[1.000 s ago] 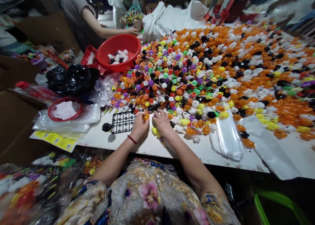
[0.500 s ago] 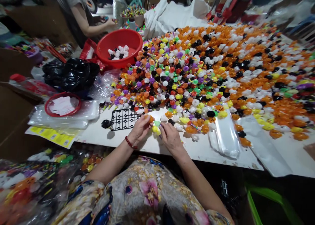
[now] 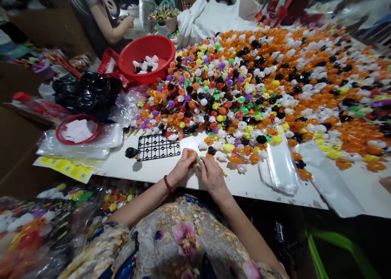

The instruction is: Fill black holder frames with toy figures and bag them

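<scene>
My left hand (image 3: 182,171), a red bead bracelet at its wrist, is closed on a small orange plastic piece (image 3: 191,154). Right beside it, my right hand (image 3: 213,176) pinches a small green piece (image 3: 198,159), and the two pieces meet or nearly touch between my fingertips. Fingers cover most of both. To the left of my hands a black plastic grid (image 3: 159,146) lies on the white table (image 3: 122,165), with a black figure (image 3: 131,152) by its left end. Just beyond my hands begins a large heap of small coloured plastic pieces (image 3: 207,102).
A red basin (image 3: 168,53) holds white and black pieces. Clear plastic bags (image 3: 279,165) lie to the right. A red basket (image 3: 97,134) with paper and a black bag (image 3: 88,89) stand left. Another person (image 3: 104,24) works at the back left. A green-rimmed bin (image 3: 313,252) is below right.
My left hand has moved right and slightly down, closer to my right hand. The yellow piece that showed between them is out of sight. The other person's hand has moved up and left.
</scene>
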Available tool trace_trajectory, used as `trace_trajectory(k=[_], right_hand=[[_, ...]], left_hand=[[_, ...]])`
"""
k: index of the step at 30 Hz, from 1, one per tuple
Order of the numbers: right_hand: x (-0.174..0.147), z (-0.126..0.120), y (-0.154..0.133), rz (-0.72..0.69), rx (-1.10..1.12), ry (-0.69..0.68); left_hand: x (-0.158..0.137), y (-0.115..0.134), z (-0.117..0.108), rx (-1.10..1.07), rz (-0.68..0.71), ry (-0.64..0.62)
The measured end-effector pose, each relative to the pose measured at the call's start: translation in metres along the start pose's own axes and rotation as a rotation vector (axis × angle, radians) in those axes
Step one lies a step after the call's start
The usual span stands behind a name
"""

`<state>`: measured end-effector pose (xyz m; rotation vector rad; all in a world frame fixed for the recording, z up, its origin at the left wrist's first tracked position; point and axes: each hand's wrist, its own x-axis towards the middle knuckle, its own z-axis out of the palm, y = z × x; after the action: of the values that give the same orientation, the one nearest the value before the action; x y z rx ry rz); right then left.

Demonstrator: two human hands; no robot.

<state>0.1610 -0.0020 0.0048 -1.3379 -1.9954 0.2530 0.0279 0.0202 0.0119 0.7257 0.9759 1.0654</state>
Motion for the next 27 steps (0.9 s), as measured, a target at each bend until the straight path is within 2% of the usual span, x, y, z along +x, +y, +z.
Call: trace_trajectory(k=[6, 11, 14, 17, 23, 27], right_hand=[[-0.007, 0.006, -0.002, -0.020, -0.091, -0.015], [-0.001, -0.004, 0.006, 0.024, 0.156, 0.009], [0.003, -0.013, 0.016, 0.071, 0.198, 0.045], [0.002, -0.017, 0.023, 0.077, 0.150, 0.039], [-0.005, -0.014, 0.025, 0.043, 0.066, 0.000], [-0.010, -0.013, 0.024, -0.005, -0.097, -0.017]], left_hand=[[-0.002, -0.007, -0.001, 0.128, -0.068, -0.059], [-0.001, 0.009, -0.001, 0.023, -0.053, -0.129], [0.001, 0.021, 0.001, 0.054, -0.045, -0.166], [0.006, 0.022, 0.001, 0.076, -0.034, -0.140], [0.012, 0.004, -0.004, 0.031, -0.036, -0.040], [0.011, 0.003, -0.007, 0.161, 0.037, 0.011]])
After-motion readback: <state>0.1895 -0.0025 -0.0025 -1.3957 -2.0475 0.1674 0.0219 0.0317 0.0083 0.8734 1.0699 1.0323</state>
